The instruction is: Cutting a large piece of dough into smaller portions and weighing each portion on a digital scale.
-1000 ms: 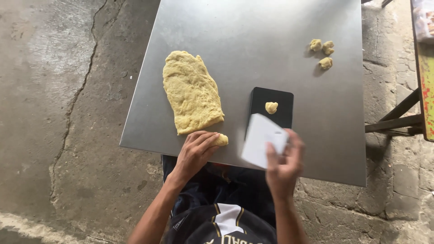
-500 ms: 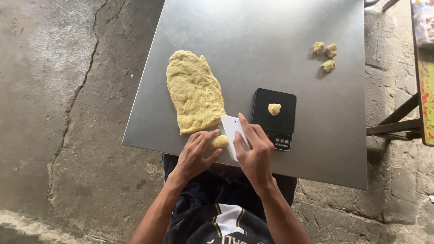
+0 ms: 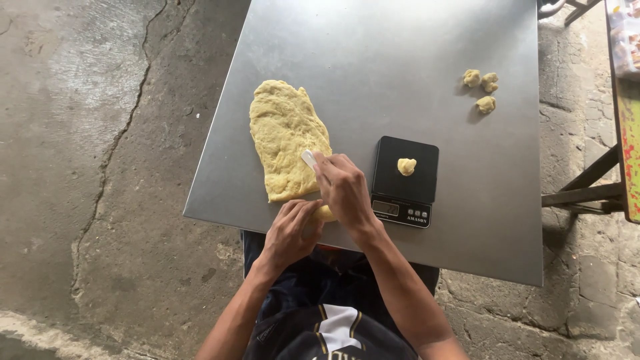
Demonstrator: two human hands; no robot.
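From the head camera I look straight down on a bare metal table (image 3: 400, 60) set over cracked concrete. The long slab of yellow dough (image 3: 287, 137) lies near the front-left edge, within easy reach of both arms. My right hand (image 3: 343, 190) is closed around a white scraper (image 3: 309, 159), its blade pressed against the slab's right side near the lower end, which reads to me as a cut being made there. My left hand (image 3: 293, 230) rests curled at the table's front edge, fingers bent over a small dough piece (image 3: 325, 213) just beside the slab's bottom; I judge it is steadying that piece. The black scale (image 3: 405, 180) sits just right of the hands, a small lump (image 3: 407, 166) on its platform. Three portions (image 3: 483, 89) lie together far right, kept well apart from the slab.
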